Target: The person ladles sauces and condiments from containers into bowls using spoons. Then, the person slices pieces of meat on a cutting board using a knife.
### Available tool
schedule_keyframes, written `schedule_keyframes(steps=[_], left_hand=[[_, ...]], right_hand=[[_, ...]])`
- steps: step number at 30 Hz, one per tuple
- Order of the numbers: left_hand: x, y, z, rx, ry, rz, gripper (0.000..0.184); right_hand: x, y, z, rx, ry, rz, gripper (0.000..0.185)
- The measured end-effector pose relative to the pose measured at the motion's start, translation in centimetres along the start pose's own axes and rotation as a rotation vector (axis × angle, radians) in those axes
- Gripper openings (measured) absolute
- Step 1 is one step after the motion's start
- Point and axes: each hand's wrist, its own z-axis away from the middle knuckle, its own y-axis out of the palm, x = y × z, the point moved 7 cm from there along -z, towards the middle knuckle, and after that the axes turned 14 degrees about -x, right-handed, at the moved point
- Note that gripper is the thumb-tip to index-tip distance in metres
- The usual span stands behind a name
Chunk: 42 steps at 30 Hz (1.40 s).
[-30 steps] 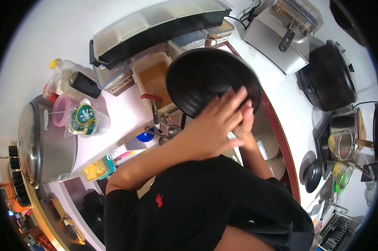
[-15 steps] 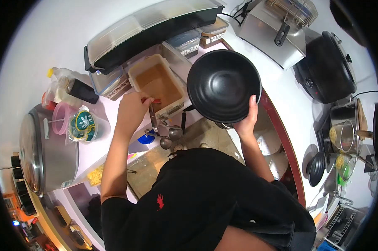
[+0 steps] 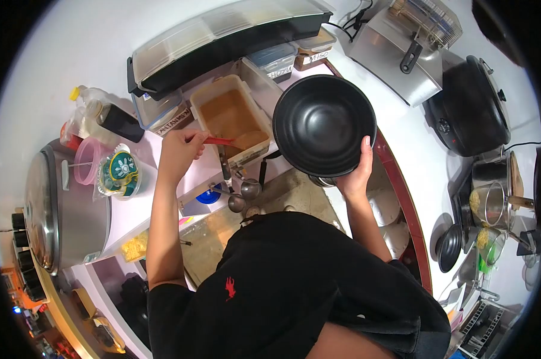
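My left hand (image 3: 179,151) is closed on the red handle of a spoon (image 3: 218,141). The spoon's far end dips into brown liquid (image 3: 221,113) in a rectangular plastic tub (image 3: 255,154). In my right hand (image 3: 356,170) is a black ridged bowl (image 3: 323,122), gripped by its right side with the thumb over the rim. The bowl is tilted so its inside faces me, and no food shows in it. Below the tub hang round metal measuring scoops (image 3: 251,188).
Lidded tubs marked TANTANMEN (image 3: 169,119), SHOYU (image 3: 276,66) and MISO (image 3: 313,54) surround the brown liquid. A long black topping case (image 3: 234,54) stands behind. Bottles (image 3: 118,122) and a steel pot (image 3: 82,206) are left; a black cooker (image 3: 468,107) is right.
My left hand has drawn a little left, away from the tub, and more of the spoon shows. The bowl stays in my right hand. The whole view has shifted slightly.
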Motion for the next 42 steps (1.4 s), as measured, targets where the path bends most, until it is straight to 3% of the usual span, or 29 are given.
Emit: schedule_keyframes(steps=[7, 16, 21, 25, 29, 31, 33, 36, 40, 42], left_hand=[[-1.5, -1.8, 0.6, -0.175, 0.035, -0.016, 0.025], [-0.9, -3.1, -0.6, -0.189, -0.021, 0.06, 0.025], [-4.3, -5.6, -0.6, -0.244, 0.043, 0.067, 0.023], [-9.4, -6.9, 0.9, -0.267, 0.079, 0.063, 0.022], [-13.1, -3.6, 3.1, -0.205, 0.199, 0.082, 0.02], [-14.3, 0.1, 4.9, -0.11, 0.303, 0.126, 0.017], [-15.8, 4.0, 6.8, -0.07, 0.58, 0.122, 0.012], [-19.5, 8.9, 10.5, -0.002, 1.226, 0.005, 0.017], [-21.8, 14.8, 12.3, 0.161, 1.535, -0.014, 0.032], [-23.1, 18.1, 12.3, 0.193, 1.576, 0.126, 0.029]], right_hand=[[1.1, 0.4, 0.3, -0.024, -0.06, 0.024, 0.056], [0.7, 0.9, 0.5, 0.031, -0.036, 0.016, 0.056], [0.3, 2.6, 0.8, 0.031, -0.078, 0.072, 0.056], [-1.1, 5.5, 2.2, 0.089, 0.239, -0.091, 0.053], [-1.7, 5.8, 2.9, 0.043, 0.393, -0.088, 0.048], [-1.3, 4.0, 2.3, 0.049, 0.43, -0.121, 0.048], [-0.1, 1.6, 1.6, -0.041, 0.408, -0.108, 0.046], [2.9, -4.0, 0.0, -0.27, 0.263, -0.061, 0.04], [6.5, -14.2, -2.4, -0.435, 0.064, 0.094, 0.034], [8.6, -16.9, -2.4, -0.53, 0.027, 0.099, 0.034]])
